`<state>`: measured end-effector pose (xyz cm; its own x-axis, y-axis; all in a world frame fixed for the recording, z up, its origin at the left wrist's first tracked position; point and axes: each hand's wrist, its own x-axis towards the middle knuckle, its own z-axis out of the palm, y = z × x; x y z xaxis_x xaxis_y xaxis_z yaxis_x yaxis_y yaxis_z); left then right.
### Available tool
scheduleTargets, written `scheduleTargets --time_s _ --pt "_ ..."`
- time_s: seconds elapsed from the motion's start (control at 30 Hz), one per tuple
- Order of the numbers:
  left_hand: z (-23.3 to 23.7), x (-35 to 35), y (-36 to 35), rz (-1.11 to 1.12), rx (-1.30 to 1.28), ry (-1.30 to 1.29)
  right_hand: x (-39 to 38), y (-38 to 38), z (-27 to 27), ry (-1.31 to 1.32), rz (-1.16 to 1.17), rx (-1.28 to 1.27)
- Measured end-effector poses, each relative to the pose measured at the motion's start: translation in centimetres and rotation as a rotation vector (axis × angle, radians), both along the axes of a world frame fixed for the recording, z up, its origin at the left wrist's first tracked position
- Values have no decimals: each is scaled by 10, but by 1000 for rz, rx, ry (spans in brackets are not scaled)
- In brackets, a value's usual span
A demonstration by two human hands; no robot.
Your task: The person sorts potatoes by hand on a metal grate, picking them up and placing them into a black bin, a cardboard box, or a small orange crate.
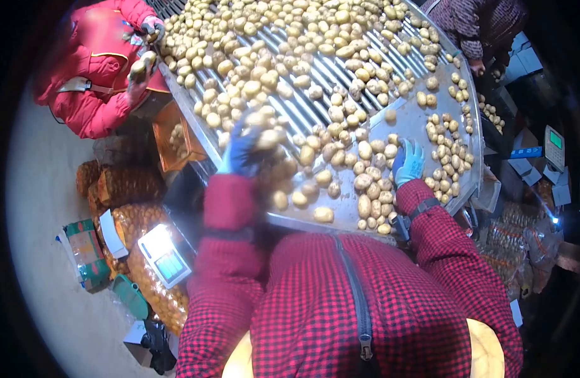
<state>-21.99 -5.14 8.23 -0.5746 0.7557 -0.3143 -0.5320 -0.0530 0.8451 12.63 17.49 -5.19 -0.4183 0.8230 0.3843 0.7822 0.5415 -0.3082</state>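
Potatoes (252, 87) cover much of the metal roller table (296, 113) in front of me. My left hand (241, 150), in a blue glove, is smeared by motion at the table's near left part. Blurred potatoes (269, 137) lie right beside its fingers, and I cannot tell whether it grips any. My right hand (411, 164), in a light blue glove, rests with fingers apart on the smooth metal sheet (406, 120). It lies between a cluster of potatoes (373, 195) on its left and another group of potatoes (446, 151) on its right.
At the far left a person in a red jacket (104, 57) holds potatoes. Another person's dark patterned sleeve (469, 31) is at the upper right. An orange crate (170, 135), net sacks of potatoes (131, 186) and a lit scale display (165, 257) stand left of the table.
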Motion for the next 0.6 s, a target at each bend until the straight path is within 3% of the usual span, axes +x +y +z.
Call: scheduleTargets --time_s 0.13,0.17,0.2,0.23,0.27,0.3,0.33,0.37,0.4,0.43,0.6 --pt "-3 -15 -124 387 67 -100 0 -4 4 20 17 -9" --pt "-1 -9 -152 399 -40 211 2 -1 2 21 33 5" --pt "19 2 -168 506 -2 -41 2 1 0 27 49 21" --pt "-19 -6 -216 405 -76 382 0 2 1 25 51 28" --pt "-29 -14 -244 358 -116 374 0 1 1 24 49 16" --pt "-63 -34 -288 225 -300 708 -1 1 3 24 48 7" --pt "-75 -40 -306 251 -405 608 -3 1 4 27 48 0" --pt "-76 -43 -315 276 -504 504 -3 2 4 16 75 29" --pt "-78 -46 -323 452 -487 -35 -5 1 4 3 67 37" --pt "-71 -45 -317 470 -598 -115 -5 2 0 -8 57 48" --pt "-95 -76 -282 399 -631 347 -1 7 -2 -17 55 -10"
